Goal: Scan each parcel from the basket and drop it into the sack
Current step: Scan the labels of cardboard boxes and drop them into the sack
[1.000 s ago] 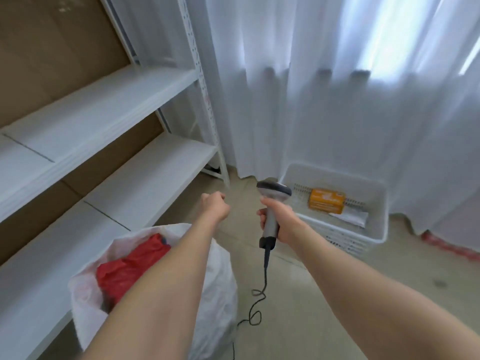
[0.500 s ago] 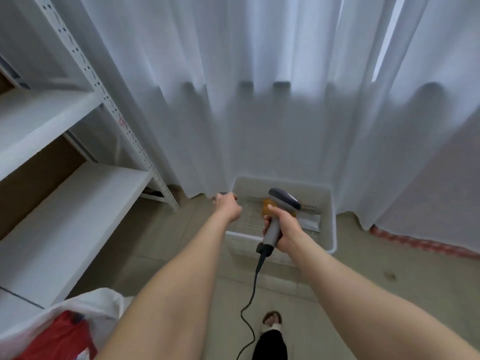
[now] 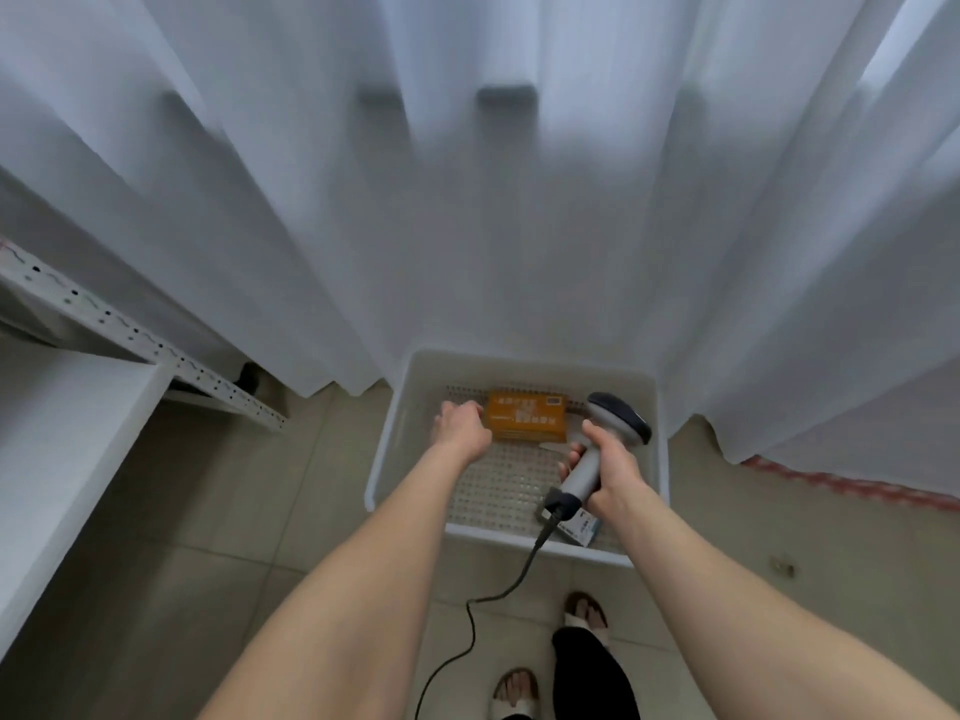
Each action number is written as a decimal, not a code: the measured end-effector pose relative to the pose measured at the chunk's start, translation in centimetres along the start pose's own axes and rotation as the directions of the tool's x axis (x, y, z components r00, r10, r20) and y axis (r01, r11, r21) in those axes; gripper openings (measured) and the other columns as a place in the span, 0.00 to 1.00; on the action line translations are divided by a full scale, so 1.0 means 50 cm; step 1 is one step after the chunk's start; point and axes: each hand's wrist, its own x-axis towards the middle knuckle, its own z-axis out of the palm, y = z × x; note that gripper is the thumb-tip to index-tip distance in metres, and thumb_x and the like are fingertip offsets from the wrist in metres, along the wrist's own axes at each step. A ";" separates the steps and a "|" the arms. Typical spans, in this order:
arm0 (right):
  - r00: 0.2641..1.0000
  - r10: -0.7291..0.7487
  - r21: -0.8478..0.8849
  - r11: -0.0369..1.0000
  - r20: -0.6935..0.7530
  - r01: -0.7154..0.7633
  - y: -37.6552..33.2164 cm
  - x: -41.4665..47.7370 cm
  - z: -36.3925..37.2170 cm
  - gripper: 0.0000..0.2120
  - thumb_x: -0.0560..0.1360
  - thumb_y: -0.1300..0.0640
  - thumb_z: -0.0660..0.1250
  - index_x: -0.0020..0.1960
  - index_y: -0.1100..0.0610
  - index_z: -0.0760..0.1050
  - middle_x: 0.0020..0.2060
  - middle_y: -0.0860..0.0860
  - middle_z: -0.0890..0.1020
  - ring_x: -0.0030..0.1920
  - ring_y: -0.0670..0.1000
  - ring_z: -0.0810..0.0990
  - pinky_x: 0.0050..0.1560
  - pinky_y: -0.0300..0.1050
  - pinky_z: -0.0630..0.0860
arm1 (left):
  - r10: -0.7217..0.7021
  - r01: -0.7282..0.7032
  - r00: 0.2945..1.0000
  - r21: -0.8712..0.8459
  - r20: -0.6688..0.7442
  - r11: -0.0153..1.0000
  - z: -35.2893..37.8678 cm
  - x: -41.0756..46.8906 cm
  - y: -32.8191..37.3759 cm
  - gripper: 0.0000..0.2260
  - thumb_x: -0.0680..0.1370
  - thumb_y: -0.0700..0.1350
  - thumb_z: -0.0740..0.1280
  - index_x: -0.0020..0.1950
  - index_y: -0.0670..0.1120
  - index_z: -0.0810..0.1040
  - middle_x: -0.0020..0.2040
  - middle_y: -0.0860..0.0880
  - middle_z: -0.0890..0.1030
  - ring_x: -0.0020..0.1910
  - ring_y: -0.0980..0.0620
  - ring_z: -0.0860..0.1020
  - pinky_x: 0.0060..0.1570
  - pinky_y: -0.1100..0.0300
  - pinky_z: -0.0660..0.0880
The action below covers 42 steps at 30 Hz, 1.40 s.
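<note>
A white perforated basket [image 3: 385, 449] stands on the floor against the curtain. An orange box parcel [image 3: 525, 421] lies at its far side. My left hand [image 3: 460, 428] reaches into the basket, fingers curled at the parcel's left edge; whether it grips the parcel is hidden. My right hand [image 3: 608, 472] grips the handle of a grey barcode scanner [image 3: 615, 413] over the basket's right half. A flat white parcel with a label [image 3: 584, 530] peeks out under that hand. The sack is out of view.
White curtains [image 3: 519, 200] hang behind the basket. A white metal shelf [image 3: 62, 407] runs along the left. The scanner's black cable [image 3: 483, 605] trails across the tiled floor toward my sandalled feet [image 3: 584, 613].
The view has swung right, away from the sack, and closer over the basket. My left hand has moved from the basket's rim to the orange parcel. The scanner now hangs over the basket.
</note>
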 end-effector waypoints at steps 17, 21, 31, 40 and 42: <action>0.988 0.000 -0.067 0.998 -0.152 -0.010 0.009 0.826 -0.012 0.10 0.76 0.56 0.70 0.50 0.58 0.72 0.44 0.56 0.78 0.44 0.54 0.79 0.41 0.49 0.80 | -0.201 0.242 0.969 -0.414 0.140 0.878 0.416 0.675 -0.072 0.26 0.79 0.45 0.65 0.74 0.41 0.61 0.70 0.43 0.69 0.66 0.44 0.71 0.54 0.57 0.68; 0.992 -0.015 -0.075 0.997 -0.125 0.005 0.035 0.979 -0.023 0.14 0.74 0.52 0.70 0.56 0.58 0.76 0.49 0.58 0.83 0.51 0.58 0.82 0.58 0.56 0.78 | -0.220 0.248 0.969 -0.515 0.116 0.820 0.484 0.799 -0.090 0.29 0.77 0.47 0.68 0.74 0.41 0.60 0.69 0.45 0.68 0.68 0.43 0.69 0.62 0.53 0.68; 0.997 -0.028 -0.116 0.993 -0.071 0.019 0.083 1.080 -0.064 0.17 0.74 0.53 0.71 0.60 0.58 0.77 0.54 0.58 0.83 0.54 0.60 0.82 0.60 0.60 0.77 | -0.303 0.400 0.915 -0.699 0.267 0.592 0.550 0.880 -0.149 0.42 0.67 0.70 0.67 0.76 0.56 0.57 0.75 0.45 0.61 0.69 0.38 0.66 0.58 0.36 0.68; 0.992 -0.067 -0.107 0.993 -0.105 0.056 0.041 0.808 -0.067 0.11 0.78 0.48 0.68 0.50 0.56 0.78 0.44 0.56 0.84 0.44 0.56 0.83 0.52 0.57 0.80 | -0.442 0.422 0.852 -0.867 0.281 0.264 0.381 0.659 -0.111 0.36 0.71 0.68 0.65 0.70 0.46 0.67 0.57 0.44 0.78 0.47 0.42 0.77 0.50 0.39 0.71; 0.993 -0.069 -0.102 0.993 -0.093 0.060 0.021 0.719 -0.054 0.14 0.76 0.48 0.70 0.54 0.57 0.78 0.49 0.57 0.84 0.49 0.59 0.83 0.57 0.60 0.78 | -0.446 0.423 0.845 -0.879 0.295 0.220 0.319 0.592 -0.098 0.30 0.72 0.66 0.67 0.63 0.46 0.70 0.46 0.47 0.78 0.41 0.44 0.77 0.48 0.42 0.71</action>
